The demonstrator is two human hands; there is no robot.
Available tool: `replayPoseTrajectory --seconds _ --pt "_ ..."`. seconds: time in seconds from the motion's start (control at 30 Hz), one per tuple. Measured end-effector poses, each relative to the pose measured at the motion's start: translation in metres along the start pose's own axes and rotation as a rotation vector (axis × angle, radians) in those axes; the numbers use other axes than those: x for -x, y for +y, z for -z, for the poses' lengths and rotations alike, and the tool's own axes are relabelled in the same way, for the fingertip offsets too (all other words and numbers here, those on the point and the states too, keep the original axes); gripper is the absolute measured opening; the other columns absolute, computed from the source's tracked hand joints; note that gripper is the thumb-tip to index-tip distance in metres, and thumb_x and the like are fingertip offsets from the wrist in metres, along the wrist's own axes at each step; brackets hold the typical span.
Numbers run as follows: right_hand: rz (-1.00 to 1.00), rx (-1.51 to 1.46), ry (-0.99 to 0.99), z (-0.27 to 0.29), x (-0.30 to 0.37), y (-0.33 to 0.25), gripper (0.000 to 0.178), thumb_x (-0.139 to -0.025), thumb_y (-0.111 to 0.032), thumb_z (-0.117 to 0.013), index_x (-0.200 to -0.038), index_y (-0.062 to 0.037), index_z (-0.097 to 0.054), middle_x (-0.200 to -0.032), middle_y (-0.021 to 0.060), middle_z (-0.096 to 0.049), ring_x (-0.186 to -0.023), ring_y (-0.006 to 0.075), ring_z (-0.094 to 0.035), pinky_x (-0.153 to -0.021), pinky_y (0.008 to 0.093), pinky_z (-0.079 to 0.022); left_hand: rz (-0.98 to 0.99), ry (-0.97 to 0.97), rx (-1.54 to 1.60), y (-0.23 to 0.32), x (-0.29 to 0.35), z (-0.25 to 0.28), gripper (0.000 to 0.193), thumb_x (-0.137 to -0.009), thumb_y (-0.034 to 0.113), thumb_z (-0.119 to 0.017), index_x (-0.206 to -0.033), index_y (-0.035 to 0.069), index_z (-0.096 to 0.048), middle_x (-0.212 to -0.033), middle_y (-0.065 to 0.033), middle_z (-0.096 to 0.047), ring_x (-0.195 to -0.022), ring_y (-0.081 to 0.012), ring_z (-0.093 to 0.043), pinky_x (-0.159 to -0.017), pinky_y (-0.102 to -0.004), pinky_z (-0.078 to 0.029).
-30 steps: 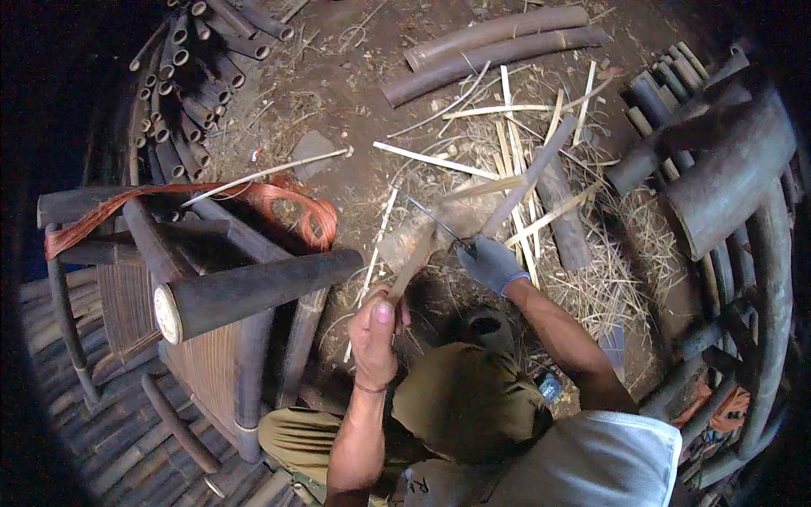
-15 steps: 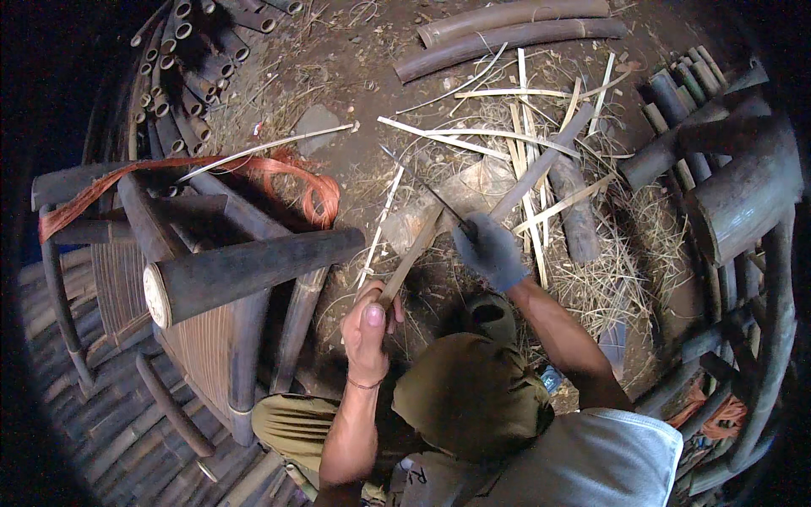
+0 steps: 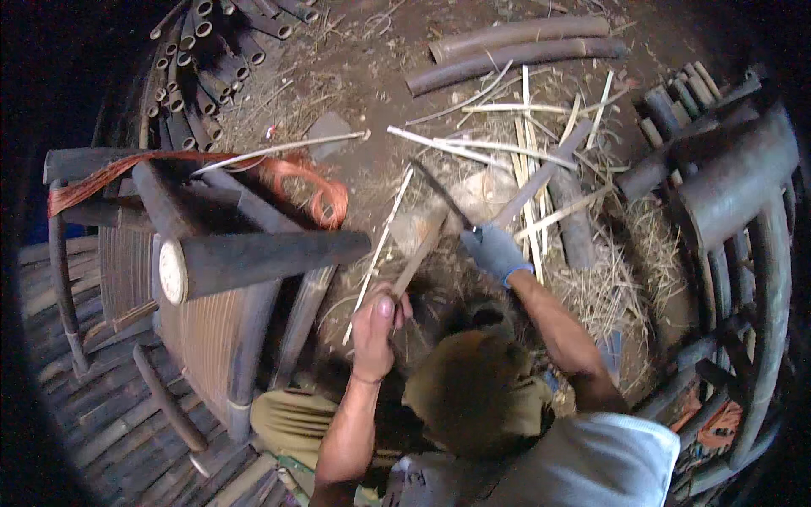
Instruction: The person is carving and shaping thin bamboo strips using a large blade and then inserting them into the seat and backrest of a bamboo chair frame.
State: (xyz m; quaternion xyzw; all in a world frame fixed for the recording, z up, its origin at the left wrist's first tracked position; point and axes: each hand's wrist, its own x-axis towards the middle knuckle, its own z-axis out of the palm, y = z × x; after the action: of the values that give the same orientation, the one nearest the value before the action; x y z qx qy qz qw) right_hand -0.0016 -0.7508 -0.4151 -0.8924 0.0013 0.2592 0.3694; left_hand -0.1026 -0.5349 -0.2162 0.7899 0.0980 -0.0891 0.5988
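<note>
My left hand [image 3: 374,334] is closed around the near end of a split bamboo strip [image 3: 420,255], thumb on top. The strip slants away from me to the right. In my right hand [image 3: 495,252], which wears a grey glove, is the handle of a knife [image 3: 441,191]. Its long dark blade points away to the left and passes by the strip's far end; whether they touch I cannot tell. Under them lies a pale flat block [image 3: 490,189]. A thin pale strip [image 3: 384,241] lies on the ground just left of the held one.
Several pale bamboo strips [image 3: 530,160] lie crossed beyond my right hand, near a short dark log [image 3: 572,224] and shavings [image 3: 621,287]. Bamboo furniture frames stand left [image 3: 270,258] and right [image 3: 735,182]. Orange twine [image 3: 329,203] hangs on the left one. Two bamboo poles [image 3: 519,63] lie farther off.
The whole view has shifted slightly. The knife's blade has swung a little, its tip now farther right and nearer. Both hands keep their holds.
</note>
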Motion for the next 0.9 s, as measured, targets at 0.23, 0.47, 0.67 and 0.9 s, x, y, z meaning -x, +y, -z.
replayPoseTrajectory --seconds 0.23,0.47,0.67,0.9 --pt "0.199 -0.215 0.475 0.036 0.072 -0.045 0.033 -0.089 -0.032 -0.067 -0.105 -0.0043 -0.061 -0.095 0.0225 -0.066 -0.087 0.0419 -0.065 -0.075 0.0469 -0.051 0.784 -0.301 0.305 -0.055 0.038 0.011 0.022 -0.099 0.011 -0.047 -0.102 -0.002 -0.065 -0.096 -0.0126 -0.07 -0.082 -0.0183 -0.066 -0.077 -0.0303 -0.055" --pt "0.45 0.058 0.608 0.109 0.123 -0.103 0.037 -0.084 -0.025 -0.072 -0.115 -0.0086 -0.06 -0.107 0.0183 -0.066 -0.094 0.039 -0.067 -0.081 0.0446 -0.053 0.489 -0.063 0.64 -0.04 0.027 -0.018 0.024 -0.097 0.012 -0.061 -0.117 0.0 -0.063 -0.095 -0.007 -0.068 -0.073 -0.0125 -0.063 -0.06 -0.0254 -0.054" --pt "0.661 0.096 0.652 0.154 0.183 -0.2 0.039 -0.085 -0.042 -0.071 -0.104 -0.0085 -0.064 -0.089 0.0178 -0.069 -0.082 0.0382 -0.068 -0.071 0.0461 -0.053 0.0 -0.034 0.505 0.086 0.073 0.032 0.031 -0.102 0.018 -0.055 -0.126 -0.001 -0.06 -0.091 -0.0038 -0.064 -0.057 -0.0035 -0.046 -0.044 -0.019 -0.035" --pt "0.818 0.384 0.572 0.149 0.243 -0.254 0.051 -0.085 -0.06 -0.064 -0.088 -0.0097 -0.064 -0.076 0.0162 -0.068 -0.071 0.0362 -0.068 -0.063 0.0474 -0.052 -0.199 0.11 0.324 0.114 0.144 0.038 0.03 -0.104 0.024 -0.053 -0.118 0.0 -0.065 -0.072 0.0022 -0.054 -0.054 -0.0028 -0.042 -0.045 -0.0201 -0.034"
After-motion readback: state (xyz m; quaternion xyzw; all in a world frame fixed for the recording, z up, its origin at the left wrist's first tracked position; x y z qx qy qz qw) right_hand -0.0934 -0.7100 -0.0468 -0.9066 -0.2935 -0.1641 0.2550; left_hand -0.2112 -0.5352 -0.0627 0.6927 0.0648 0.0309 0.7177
